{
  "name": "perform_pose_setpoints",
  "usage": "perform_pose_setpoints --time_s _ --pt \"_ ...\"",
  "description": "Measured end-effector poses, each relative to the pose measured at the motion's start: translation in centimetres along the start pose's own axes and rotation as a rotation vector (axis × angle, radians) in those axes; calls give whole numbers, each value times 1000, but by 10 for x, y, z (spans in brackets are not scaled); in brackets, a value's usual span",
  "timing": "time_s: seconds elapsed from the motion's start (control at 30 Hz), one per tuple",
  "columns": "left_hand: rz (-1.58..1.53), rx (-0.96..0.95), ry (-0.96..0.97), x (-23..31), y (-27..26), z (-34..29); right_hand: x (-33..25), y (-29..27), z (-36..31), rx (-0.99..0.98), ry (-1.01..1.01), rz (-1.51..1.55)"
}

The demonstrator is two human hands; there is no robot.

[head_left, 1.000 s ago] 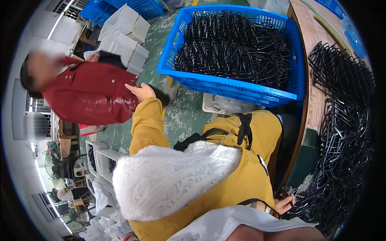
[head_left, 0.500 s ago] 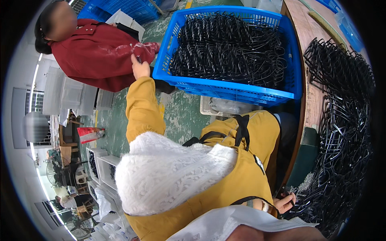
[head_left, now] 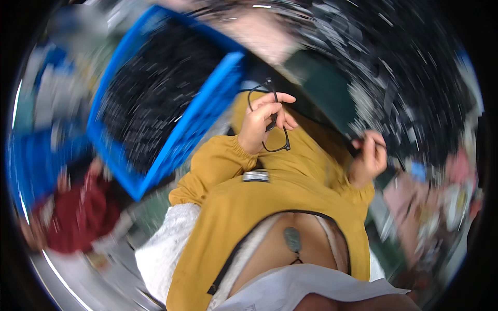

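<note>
A black eyeglass frame (head_left: 286, 139) is held in my left hand (head_left: 257, 123) above my lap, its front turned roughly upright. The fingers close around its middle and hide part of it. My right hand (head_left: 369, 159) is bent closed near the bench edge, with something dark at its fingertips that is too blurred to name. Just beyond it lie a dark green mat (head_left: 327, 85) and a smeared scatter of small shiny bits (head_left: 359, 101). A heap of black eyeglass frames (head_left: 410, 67) spreads over the bench behind them.
At the left stands a blue plastic crate (head_left: 199, 106) filled with black eyeglass frames (head_left: 155, 83). A person in a red jacket (head_left: 83, 217) is at the lower left. Pink and white items (head_left: 425, 202), blurred, are at the right.
My view has swung to the right, blurring the surroundings. My left arm, stretched out toward the person in red, has come back over my lap with the eyeglass frame. My right hand has lifted somewhat.
</note>
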State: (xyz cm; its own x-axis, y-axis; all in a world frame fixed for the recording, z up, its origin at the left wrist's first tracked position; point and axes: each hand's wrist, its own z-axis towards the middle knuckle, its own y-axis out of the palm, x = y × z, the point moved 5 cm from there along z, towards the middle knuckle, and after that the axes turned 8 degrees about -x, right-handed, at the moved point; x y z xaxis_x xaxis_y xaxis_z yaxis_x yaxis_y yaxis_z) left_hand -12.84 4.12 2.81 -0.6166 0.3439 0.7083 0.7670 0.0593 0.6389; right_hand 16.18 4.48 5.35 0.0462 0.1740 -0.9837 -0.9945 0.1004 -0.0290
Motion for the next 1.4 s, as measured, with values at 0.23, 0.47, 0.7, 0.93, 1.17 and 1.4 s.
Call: perform_pose_setpoints --time_s 0.23,0.47,0.7,0.93,1.17,1.4 --pt "-45 -335 331 -39 137 70 -35 -31 -27 216 -209 -260" --pt "309 -502 488 -83 107 49 10 -34 -18 248 12 -55" --pt "437 -605 389 -97 87 35 18 -29 -10 170 119 5" --pt "633 -501 510 -99 88 36 14 -28 -8 206 107 7" --pt "696 -557 680 -94 100 32 18 -35 -6 139 203 -39" --pt "729 -577 597 -79 96 25 30 -47 9 65 311 -52"
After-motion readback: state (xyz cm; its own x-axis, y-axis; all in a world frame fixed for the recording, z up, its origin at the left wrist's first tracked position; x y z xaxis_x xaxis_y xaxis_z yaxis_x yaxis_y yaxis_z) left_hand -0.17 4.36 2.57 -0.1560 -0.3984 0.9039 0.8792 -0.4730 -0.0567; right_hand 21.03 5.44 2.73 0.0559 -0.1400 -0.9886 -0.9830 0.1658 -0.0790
